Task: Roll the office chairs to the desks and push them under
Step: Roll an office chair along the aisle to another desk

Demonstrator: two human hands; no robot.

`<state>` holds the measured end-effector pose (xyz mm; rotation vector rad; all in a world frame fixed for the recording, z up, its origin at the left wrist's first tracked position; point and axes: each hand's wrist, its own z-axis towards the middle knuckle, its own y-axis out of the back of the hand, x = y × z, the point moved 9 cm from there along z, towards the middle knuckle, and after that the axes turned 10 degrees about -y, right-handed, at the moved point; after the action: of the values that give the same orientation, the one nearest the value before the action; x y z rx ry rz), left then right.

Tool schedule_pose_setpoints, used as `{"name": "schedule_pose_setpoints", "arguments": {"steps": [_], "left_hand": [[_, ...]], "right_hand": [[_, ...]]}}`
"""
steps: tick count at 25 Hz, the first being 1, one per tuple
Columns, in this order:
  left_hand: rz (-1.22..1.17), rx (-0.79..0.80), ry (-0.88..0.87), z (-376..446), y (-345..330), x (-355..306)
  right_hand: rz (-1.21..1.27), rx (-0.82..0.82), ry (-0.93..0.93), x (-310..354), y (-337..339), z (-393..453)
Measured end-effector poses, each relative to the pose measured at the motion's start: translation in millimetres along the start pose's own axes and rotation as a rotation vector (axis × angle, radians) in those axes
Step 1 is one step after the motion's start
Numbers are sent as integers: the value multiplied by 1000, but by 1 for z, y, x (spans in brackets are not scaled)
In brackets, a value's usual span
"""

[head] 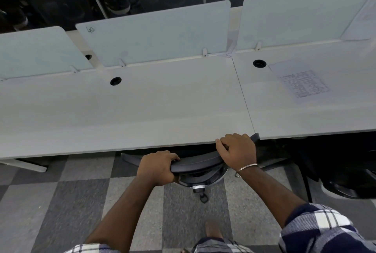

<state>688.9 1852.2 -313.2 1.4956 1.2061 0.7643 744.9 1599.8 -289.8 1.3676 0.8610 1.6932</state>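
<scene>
A black office chair stands at the front edge of a long white desk, its seat hidden beneath the desktop. Only the curved top of its backrest and part of its base with a caster show. My left hand grips the backrest's top rail on the left. My right hand grips the same rail further right, right at the desk's edge.
Frosted divider panels stand along the desk's back. A printed sheet lies on the right desk section. A second dark chair sits under the desk at the right. Several more chairs stand in the far row. Grey checkered carpet covers the floor.
</scene>
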Motion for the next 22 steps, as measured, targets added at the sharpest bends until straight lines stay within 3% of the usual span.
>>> {"name": "schedule_pose_setpoints", "arguments": {"steps": [9, 15, 22], "left_hand": [[74, -101, 38, -22, 6, -6], [-66, -312, -13, -59, 11, 4], [-373, -359, -72, -90, 1, 4]], "right_hand": [[-54, -38, -10, 7, -1, -10], [43, -104, 5, 25, 3, -33], [77, -45, -58, 59, -10, -52]]}}
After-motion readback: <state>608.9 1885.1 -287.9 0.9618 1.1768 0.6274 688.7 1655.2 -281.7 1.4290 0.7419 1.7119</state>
